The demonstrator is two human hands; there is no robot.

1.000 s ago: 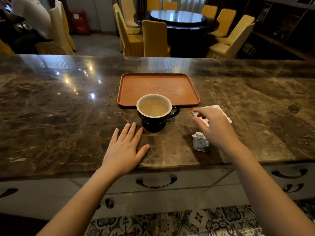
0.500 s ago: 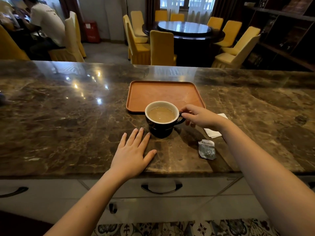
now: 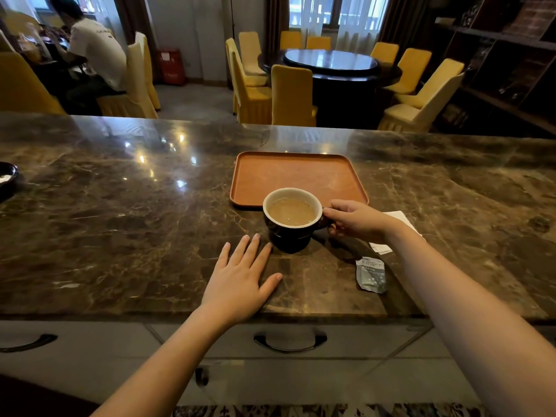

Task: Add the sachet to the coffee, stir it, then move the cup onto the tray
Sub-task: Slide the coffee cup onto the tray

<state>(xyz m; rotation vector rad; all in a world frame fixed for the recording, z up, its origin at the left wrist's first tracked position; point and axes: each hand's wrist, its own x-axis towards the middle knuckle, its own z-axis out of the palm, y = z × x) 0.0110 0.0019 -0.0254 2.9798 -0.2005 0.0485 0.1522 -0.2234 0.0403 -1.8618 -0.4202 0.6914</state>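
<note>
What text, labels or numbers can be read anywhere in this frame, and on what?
Sachet: printed lines, too blurred to read.
White shirt of the seated person: small dark print on the back, too small to read.
Red box by the far wall: white label, unreadable.
Cup, tray, napkin: no text visible.

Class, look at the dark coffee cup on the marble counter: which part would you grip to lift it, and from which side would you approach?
Grip the cup by its handle, coming from the right. The handle sticks out toward the right hand, whose fingers already close around it. The cup is nearly full, so keep it level while lifting toward the tray just behind.
</note>
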